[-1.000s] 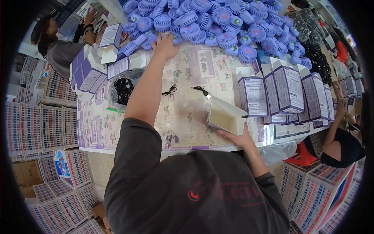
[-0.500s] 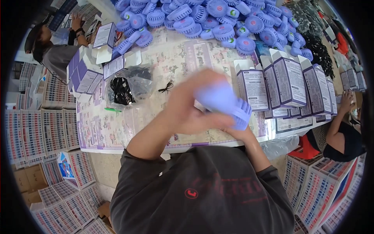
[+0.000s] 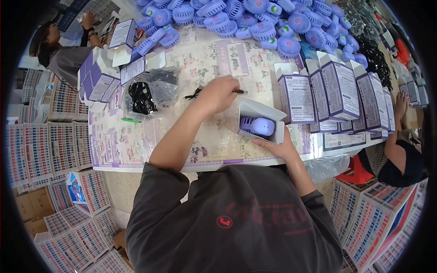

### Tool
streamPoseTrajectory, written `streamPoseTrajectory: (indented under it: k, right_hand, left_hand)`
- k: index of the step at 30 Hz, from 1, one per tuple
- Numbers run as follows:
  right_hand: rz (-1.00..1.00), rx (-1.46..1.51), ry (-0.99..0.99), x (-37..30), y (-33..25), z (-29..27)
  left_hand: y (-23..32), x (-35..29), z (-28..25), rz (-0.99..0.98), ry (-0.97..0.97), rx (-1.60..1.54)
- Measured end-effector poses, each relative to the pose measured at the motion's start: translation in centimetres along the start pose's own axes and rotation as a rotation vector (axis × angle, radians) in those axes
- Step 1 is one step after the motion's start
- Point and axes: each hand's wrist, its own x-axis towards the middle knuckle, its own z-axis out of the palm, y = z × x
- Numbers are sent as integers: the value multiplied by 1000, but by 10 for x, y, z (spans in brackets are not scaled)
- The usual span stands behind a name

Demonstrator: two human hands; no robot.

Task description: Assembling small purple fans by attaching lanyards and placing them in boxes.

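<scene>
We see the left arm stretched forward across the patterned table (image 3: 150, 136), the left hand (image 3: 217, 93) lying knuckles-up near the middle of it with fingers curled down over a small black cable tie (image 3: 240, 91); the fingertips seem pinched on its end, though we cannot tell how firmly. A second black tie (image 3: 193, 94) lies just beside the wrist. The right arm is bent in close to the body, and the right hand (image 3: 278, 146) cups the near end of an open white box (image 3: 260, 119) from below, thumb and fingers wrapped around its edge. Inside the box lies a lavender handheld fan (image 3: 258, 126), head toward the left, filling most of the tray (the box flap stands up behind it).

Half a second ago both hands were raised together in front of the chest, the left carrying the fan in a blur above the box; now the fan is seated inside and the left hand has gone out to the ties. A second ago that left arm was reaching far up to the heap of blue fans (image 3: 255, 20) at the table's far edge, while the right hand already steadied the box
</scene>
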Motion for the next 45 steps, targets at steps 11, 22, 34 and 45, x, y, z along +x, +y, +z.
streamPoseTrajectory:
  k: [11, 22, 34, 45]
  right_hand:
    - [36, -89, -30, 2, 8, -5]
    - [-54, 27, 42, 2, -6, -3]
    - [-108, 15, 27, 3, 6, -6]
    - [-362, -981, -34, 3, -134, -105]
  left_hand:
    - [136, -9, -81, 585, -62, 185]
    - [131, -6, -73, 438, -535, 349]
    - [88, -42, -34, 393, 262, -137]
    - [94, 48, 20, -329, 133, -1264]
